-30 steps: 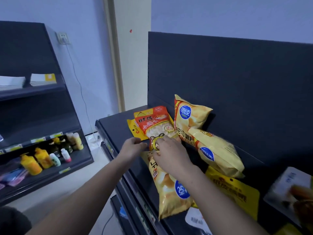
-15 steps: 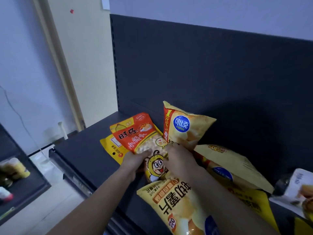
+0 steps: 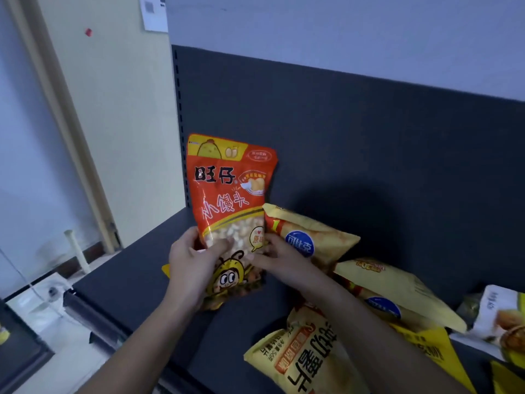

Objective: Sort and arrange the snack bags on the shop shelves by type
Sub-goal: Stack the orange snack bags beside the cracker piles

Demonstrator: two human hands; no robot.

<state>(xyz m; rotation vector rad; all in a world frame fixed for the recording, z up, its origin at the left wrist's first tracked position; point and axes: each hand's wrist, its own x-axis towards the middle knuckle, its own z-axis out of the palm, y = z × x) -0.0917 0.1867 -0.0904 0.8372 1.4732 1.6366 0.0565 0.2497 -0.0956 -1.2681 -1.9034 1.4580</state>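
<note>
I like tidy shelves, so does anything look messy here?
Yes. The yellow chip bags right of the red bag are flopped in a heap instead of standing, and the nearest yellow bag lies flat, print upside down. Only the red bag, gripped by the left hand and right hand, stands upright.

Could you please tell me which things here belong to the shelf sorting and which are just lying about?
Job: red bag, held upright by left hand and right hand; leaning chip bag; front chip bag; white bag; shelf.
Lying about: wall notice; red sticker; white pipe.
</note>
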